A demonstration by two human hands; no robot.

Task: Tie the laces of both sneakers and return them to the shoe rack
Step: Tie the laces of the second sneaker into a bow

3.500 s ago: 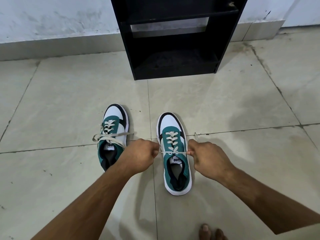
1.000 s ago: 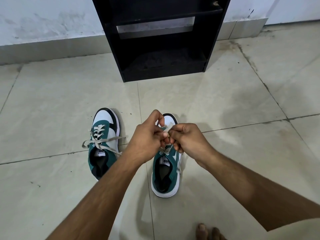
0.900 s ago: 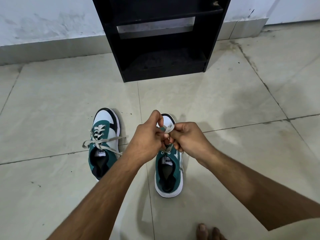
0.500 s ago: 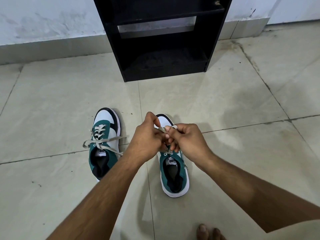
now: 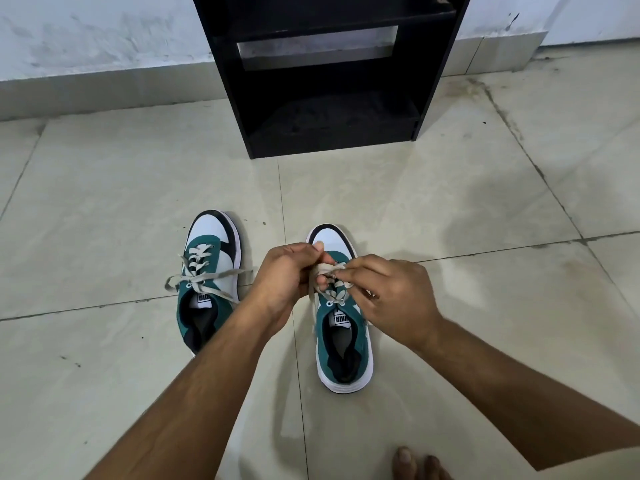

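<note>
Hands, left and right, each grip apparently clamped on right sneaker's laces; left sneaker untied.

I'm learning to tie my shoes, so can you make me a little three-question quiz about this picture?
1. True or false: both hands, the left hand and the right hand, are working the lace of the right sneaker.
2. Where do the left sneaker's lace ends lie? A) tied in a bow B) loose across the shoe C) tucked inside
3. Fill in: the bottom shelf of the shoe rack holds ____ sneakers.

Key: 1 true; 2 B; 3 no
</note>
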